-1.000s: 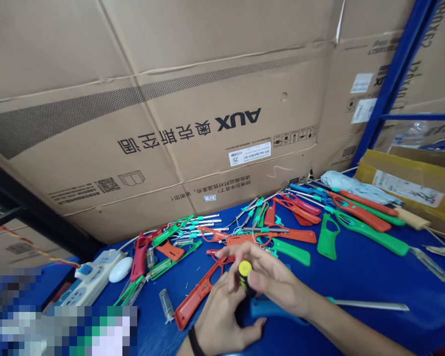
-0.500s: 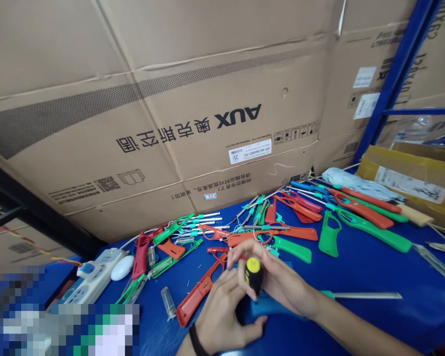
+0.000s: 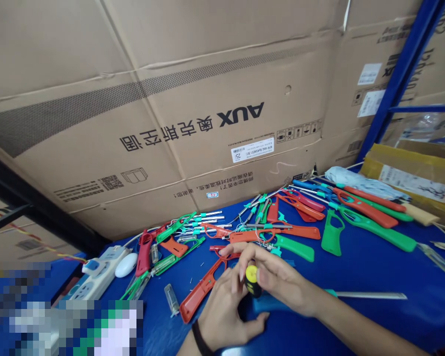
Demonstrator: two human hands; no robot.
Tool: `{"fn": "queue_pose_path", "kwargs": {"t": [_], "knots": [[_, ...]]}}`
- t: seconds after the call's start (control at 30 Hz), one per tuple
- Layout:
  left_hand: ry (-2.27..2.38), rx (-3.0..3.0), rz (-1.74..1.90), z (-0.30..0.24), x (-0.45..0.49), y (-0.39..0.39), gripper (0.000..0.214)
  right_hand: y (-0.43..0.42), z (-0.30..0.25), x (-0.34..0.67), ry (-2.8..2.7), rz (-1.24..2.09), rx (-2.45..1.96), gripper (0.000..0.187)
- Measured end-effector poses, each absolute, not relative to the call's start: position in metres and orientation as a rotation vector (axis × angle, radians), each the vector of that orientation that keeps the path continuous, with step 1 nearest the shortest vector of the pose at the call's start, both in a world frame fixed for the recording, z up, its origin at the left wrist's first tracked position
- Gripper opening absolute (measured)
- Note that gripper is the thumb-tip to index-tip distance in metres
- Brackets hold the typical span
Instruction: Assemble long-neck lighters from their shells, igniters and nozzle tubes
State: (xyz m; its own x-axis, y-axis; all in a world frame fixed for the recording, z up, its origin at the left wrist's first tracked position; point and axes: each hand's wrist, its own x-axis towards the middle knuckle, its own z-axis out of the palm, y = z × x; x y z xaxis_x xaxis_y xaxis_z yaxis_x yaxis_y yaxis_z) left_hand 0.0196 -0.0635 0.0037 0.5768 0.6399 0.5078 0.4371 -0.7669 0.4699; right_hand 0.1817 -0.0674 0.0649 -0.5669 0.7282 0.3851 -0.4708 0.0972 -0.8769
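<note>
Standing upright between both hands, the yellow-capped screwdriver (image 3: 251, 278) was gripped by the right hand (image 3: 284, 284), its tip hidden. The left hand (image 3: 222, 309) curled beside it, its hold unclear. Both covered most of a blue lighter (image 3: 272, 302) on the table (image 3: 374, 267).

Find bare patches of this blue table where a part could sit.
Bare blue table lies between the green shell and the metal rod, right of the right hand gripping the screwdriver, and around the clear tube. Lighter parts crowd the strip along the cardboard box.
</note>
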Motion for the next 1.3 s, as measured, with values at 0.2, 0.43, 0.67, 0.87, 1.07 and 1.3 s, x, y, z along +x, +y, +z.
{"fn": "queue_pose_path", "kwargs": {"t": [0.2, 0.43, 0.67, 0.87, 1.07, 1.3], "knots": [[0.9, 2.507, 0.996, 0.004, 0.019, -0.064, 0.023, -0.067, 0.062, 0.183, -1.425, 1.639, -0.252, 0.034], [0.889, 2.501, 0.926, 0.009, 0.02, -0.066, 0.025, -0.066, 0.06, 0.181, -1.423, 1.652, -0.146, 0.029], [0.908, 2.536, 0.939, 0.004, 0.018, -0.064, 0.041, -0.066, 0.062, 0.18, -1.476, 1.639, -0.192, 0.027], [0.929, 2.551, 0.935, 0.007, 0.02, -0.065, 0.021, -0.065, 0.059, 0.18, -1.379, 1.647, -0.22, 0.03], [0.922, 2.55, 0.903, 0.005, 0.018, -0.064, 0.039, -0.063, 0.062, 0.18, -1.407, 1.585, -0.296, 0.025], [0.92, 2.508, 0.806, 0.014, 0.02, -0.063, 0.028, -0.058, 0.057, 0.177, -1.185, 1.692, -0.35, 0.044]]}}
